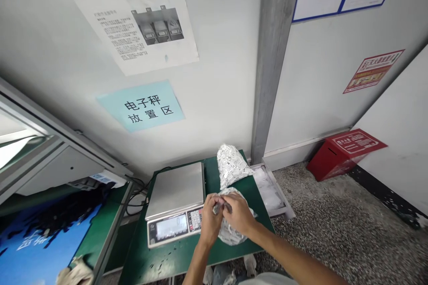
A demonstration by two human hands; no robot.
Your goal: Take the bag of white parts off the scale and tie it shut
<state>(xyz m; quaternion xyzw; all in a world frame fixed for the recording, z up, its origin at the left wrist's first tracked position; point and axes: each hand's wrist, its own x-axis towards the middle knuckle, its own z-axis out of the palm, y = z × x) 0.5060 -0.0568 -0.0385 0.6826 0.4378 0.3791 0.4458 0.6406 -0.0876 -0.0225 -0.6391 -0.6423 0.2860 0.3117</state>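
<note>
My left hand (209,221) and my right hand (238,213) meet over a clear plastic bag (230,234) full of small white packets that lies on the green table (174,258). Both hands pinch the bunched top of that bag, with a small dark piece between the fingers. A second clear bag of white packets (230,164) stands behind it near the wall. An electronic scale (175,200) with a bare steel platform sits just left of my hands.
A shallow tray (271,189) with white contents sits at the table's right edge. A red box (344,151) stands on the speckled floor by the wall. A blue sheet and dark parts lie on the bench (50,227) to the left. Cables run behind the scale.
</note>
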